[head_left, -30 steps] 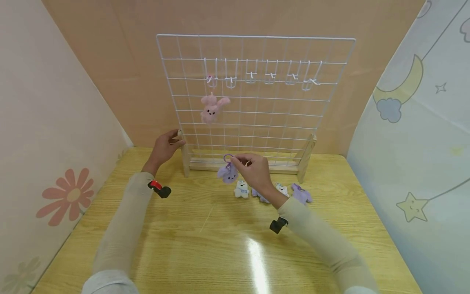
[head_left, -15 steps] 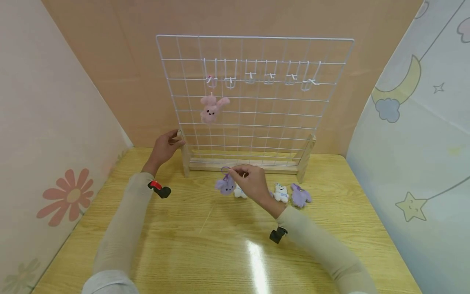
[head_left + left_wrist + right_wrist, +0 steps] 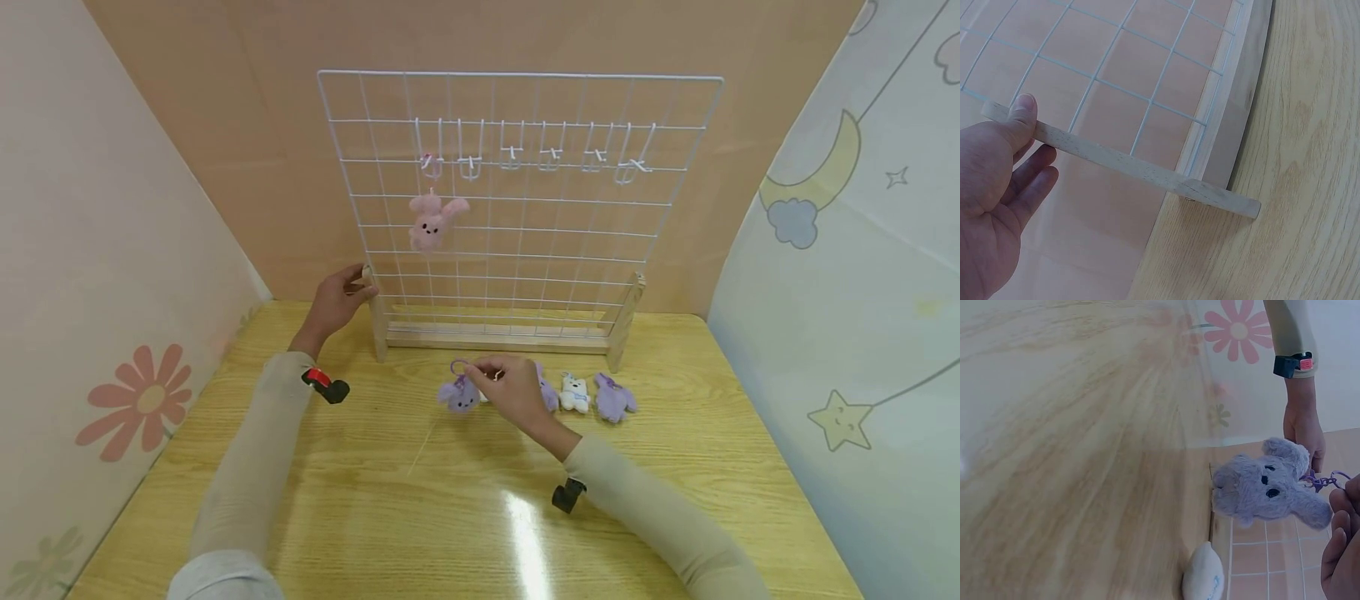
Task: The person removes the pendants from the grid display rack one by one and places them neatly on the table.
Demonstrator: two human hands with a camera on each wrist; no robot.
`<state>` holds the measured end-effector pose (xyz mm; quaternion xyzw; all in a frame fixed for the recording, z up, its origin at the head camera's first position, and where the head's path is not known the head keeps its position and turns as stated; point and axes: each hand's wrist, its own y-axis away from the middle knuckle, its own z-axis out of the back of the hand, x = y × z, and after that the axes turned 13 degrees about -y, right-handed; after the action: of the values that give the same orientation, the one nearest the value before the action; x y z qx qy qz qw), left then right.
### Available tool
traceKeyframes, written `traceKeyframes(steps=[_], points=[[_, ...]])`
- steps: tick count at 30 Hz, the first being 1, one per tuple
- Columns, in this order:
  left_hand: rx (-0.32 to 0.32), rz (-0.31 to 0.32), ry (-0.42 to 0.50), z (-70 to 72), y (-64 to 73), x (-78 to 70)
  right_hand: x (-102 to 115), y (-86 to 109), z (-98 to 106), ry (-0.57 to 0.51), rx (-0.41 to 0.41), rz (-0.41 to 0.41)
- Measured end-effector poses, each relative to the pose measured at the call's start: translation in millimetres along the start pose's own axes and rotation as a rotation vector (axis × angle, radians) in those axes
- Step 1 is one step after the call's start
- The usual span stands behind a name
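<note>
My right hand [image 3: 513,392] pinches the purple ring of a fluffy purple bunny keychain [image 3: 459,395] low over the table, in front of the rack. In the right wrist view the plush bunny [image 3: 1263,481] dangles from its chain, its face showing, apart from the tabletop. My left hand [image 3: 332,304] grips the left wooden upright [image 3: 378,321] of the white wire grid rack [image 3: 517,200]. The left wrist view shows the thumb [image 3: 1022,115] on one side of that wooden upright [image 3: 1122,162] and the fingers on the other. A pink bunny keychain [image 3: 430,225] hangs from the leftmost hook.
Several white hooks [image 3: 553,157] line the upper grid. On the table [image 3: 420,500] lie a white bear keychain [image 3: 575,393], a purple plush keychain [image 3: 615,398], another purple plush [image 3: 549,392] partly behind my right hand, and a mostly hidden white one. Printed walls flank both sides.
My right hand has come down and slightly toward me with the purple bunny keychain, from the rack's base to lower over the table. My left hand has stayed on the upright.
</note>
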<state>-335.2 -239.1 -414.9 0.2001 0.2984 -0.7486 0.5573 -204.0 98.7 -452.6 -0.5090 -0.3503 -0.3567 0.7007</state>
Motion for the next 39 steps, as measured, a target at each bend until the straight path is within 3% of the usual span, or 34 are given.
traceKeyframes(steps=[16, 23, 39], points=[[0.0, 0.017, 0.028, -0.2, 0.3, -2.9, -14.8, 4.7, -6.4, 0.037, 0.031, -0.102], [-0.008, 0.009, 0.03, -0.2, 0.7, -3.3, -22.5, -4.7, -4.9, 0.112, 0.035, -0.08], [-0.025, -0.017, 0.004, -1.5, 1.9, 0.0, -41.4, -28.5, -3.3, 0.196, 0.067, -0.124]])
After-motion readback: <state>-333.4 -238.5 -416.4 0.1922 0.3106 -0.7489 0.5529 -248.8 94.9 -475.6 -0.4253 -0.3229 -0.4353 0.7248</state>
